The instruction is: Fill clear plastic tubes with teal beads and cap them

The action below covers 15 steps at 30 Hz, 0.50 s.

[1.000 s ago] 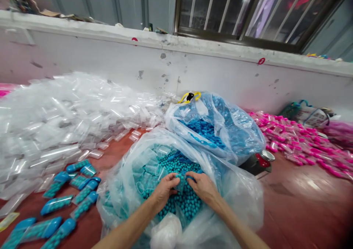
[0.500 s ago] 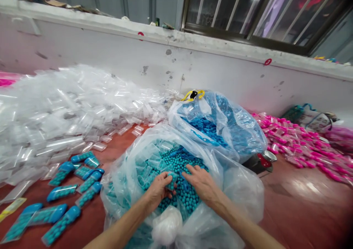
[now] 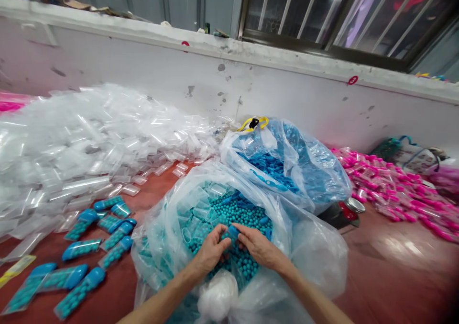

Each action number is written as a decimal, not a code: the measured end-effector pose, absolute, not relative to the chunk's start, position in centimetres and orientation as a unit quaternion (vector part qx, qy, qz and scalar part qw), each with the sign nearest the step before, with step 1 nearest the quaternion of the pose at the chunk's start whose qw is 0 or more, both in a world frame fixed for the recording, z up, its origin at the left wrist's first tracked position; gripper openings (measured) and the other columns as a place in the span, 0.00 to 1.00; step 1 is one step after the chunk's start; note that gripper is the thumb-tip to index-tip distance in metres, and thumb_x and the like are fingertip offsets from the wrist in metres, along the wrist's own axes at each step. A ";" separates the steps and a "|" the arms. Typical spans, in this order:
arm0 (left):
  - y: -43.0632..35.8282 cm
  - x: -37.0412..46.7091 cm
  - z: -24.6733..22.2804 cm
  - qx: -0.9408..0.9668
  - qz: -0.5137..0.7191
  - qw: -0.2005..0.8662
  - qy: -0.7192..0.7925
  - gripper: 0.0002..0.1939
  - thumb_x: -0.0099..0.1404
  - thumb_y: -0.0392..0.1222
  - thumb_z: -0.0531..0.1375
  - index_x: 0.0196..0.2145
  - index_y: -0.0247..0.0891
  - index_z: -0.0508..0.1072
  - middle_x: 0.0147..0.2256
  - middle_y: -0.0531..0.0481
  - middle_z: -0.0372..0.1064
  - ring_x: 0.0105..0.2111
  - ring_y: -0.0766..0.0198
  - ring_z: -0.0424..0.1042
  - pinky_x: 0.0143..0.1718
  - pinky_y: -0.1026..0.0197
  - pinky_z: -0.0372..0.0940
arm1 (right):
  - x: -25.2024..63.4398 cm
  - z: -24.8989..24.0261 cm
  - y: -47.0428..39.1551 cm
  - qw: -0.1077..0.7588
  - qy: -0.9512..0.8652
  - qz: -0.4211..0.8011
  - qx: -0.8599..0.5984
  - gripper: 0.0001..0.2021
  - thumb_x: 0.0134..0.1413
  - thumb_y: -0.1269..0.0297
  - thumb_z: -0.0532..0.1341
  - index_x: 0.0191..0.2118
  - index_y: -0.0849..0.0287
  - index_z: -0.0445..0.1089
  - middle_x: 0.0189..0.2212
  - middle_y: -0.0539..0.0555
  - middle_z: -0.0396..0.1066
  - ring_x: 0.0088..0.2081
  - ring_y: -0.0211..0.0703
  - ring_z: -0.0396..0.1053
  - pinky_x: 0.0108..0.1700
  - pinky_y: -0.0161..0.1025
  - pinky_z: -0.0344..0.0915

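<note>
My left hand (image 3: 211,251) is closed around a small clear plastic tube, mostly hidden by the fingers, over an open plastic bag (image 3: 152,240). At the tube's upper end, my right hand (image 3: 261,248) pinches a blue cap (image 3: 234,230) between its fingers. Whether the cap is fully seated on the tube cannot be made out. Below both hands the bag holds loose teal beads (image 3: 247,214), with clear tubes (image 3: 201,209) among them at its left side and several blue caps (image 3: 265,220) lying on the beads.
Filled tubes with blue caps (image 3: 81,290) lie at the left. Behind them rises a large heap of clear tubes (image 3: 89,137). A second bag (image 3: 319,171) holds blue pieces (image 3: 268,166). Pink-capped pieces (image 3: 390,185) and a metal-lidded jar (image 3: 355,205) are on the right.
My right hand has come up from the beads with a blue cap and moved left to the tube in my left hand. The left hand has stayed nearly in place.
</note>
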<state>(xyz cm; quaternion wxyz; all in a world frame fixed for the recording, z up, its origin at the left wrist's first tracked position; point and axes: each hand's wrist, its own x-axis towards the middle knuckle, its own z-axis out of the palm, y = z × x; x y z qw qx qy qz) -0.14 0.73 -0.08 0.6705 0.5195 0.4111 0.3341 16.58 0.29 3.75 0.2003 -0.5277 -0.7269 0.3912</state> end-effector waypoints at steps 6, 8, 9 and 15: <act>0.4 0.0 0.1 0.539 0.337 0.651 0.415 0.21 0.55 0.49 0.54 0.44 0.36 0.57 0.24 0.58 0.59 0.14 0.74 0.58 0.14 0.70 0.54 | 15.8 3.1 0.1 0.275 -0.657 0.463 -0.528 0.16 0.54 0.64 0.50 0.46 0.59 0.69 0.22 0.50 0.68 0.24 0.38 0.65 0.27 0.33 0.64; 0.3 0.1 0.2 0.525 0.351 0.646 0.428 0.24 0.55 0.48 0.53 0.47 0.36 0.56 0.23 0.59 0.59 0.14 0.74 0.58 0.13 0.69 0.53 | 15.5 3.0 -0.3 0.289 -0.665 0.422 -0.545 0.16 0.55 0.62 0.49 0.45 0.59 0.69 0.22 0.50 0.67 0.24 0.38 0.65 0.26 0.33 0.63; 0.3 0.2 0.2 0.516 0.356 0.647 0.435 0.25 0.55 0.48 0.53 0.48 0.35 0.55 0.23 0.59 0.58 0.13 0.73 0.57 0.13 0.69 0.53 | 15.3 3.1 -0.6 0.288 -0.674 0.397 -0.552 0.17 0.56 0.62 0.49 0.45 0.59 0.69 0.22 0.50 0.67 0.24 0.38 0.65 0.26 0.33 0.63; -0.1 0.6 0.7 0.493 0.376 0.643 0.449 0.25 0.55 0.47 0.53 0.49 0.35 0.57 0.19 0.61 0.54 0.10 0.74 0.55 0.11 0.70 0.49 | 14.9 3.2 -1.4 0.261 -0.765 0.292 -0.512 0.17 0.59 0.66 0.44 0.45 0.60 0.67 0.24 0.51 0.67 0.25 0.38 0.65 0.30 0.35 0.63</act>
